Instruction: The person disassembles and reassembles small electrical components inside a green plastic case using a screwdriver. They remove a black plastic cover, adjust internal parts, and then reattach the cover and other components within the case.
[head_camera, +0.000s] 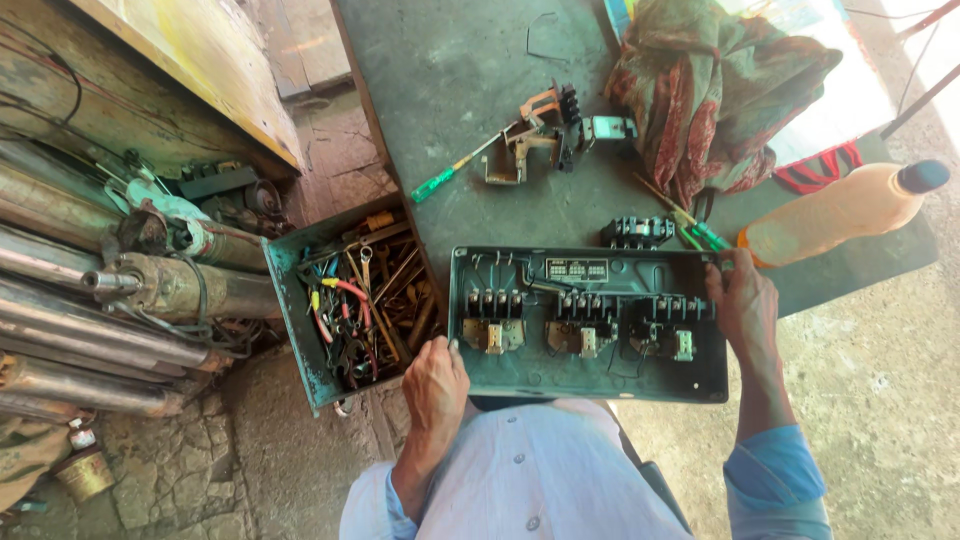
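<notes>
two hands hold a dark switch panel on the person's lap.
left of it sits a green toolbox of rusty tools. the left hand grasps the panel's lower left edge; the right hand is clenched on its upper right corner. further right, an orange bottle lies on the surface.
</notes>
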